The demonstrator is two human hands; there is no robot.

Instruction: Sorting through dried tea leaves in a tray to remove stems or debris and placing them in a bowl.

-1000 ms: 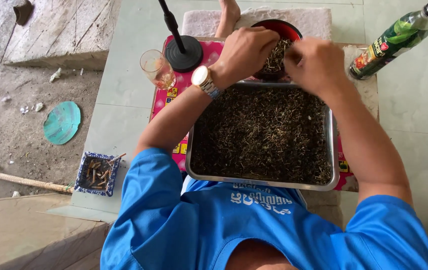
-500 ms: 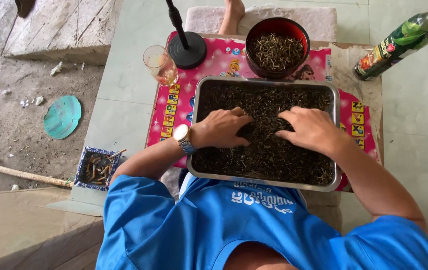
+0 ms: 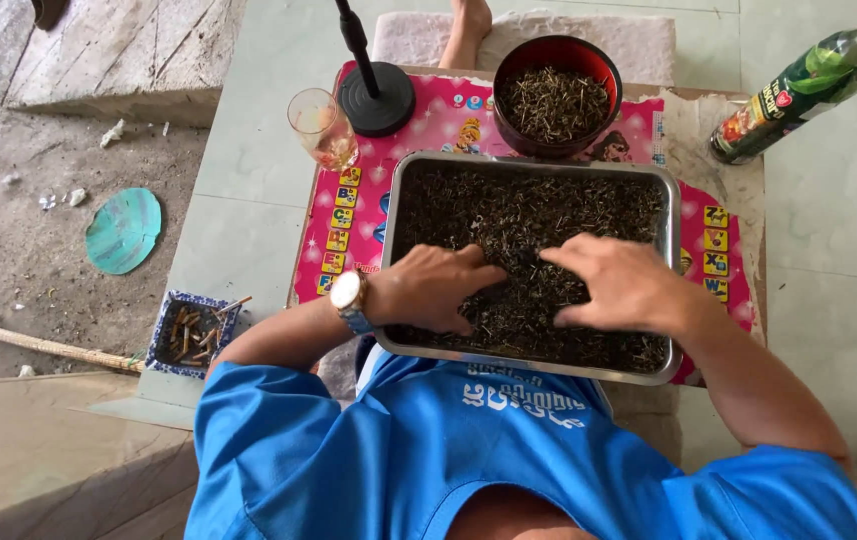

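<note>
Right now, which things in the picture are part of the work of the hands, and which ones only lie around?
In the work:
- left hand and right hand, both in the dark dried bits
- metal tray holding those bits
- red bowl with similar bits

Lying about:
- drinking glass
- green bottle
- black stand base
- small blue dish
- teal disc

Both hands (image 3: 529, 285) from bowl (image 3: 557, 95) to tray (image 3: 671, 215)

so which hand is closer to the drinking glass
Left. The left hand lies in the metal tray, below and right of the glass; the right hand is farther right in the tray.
</note>
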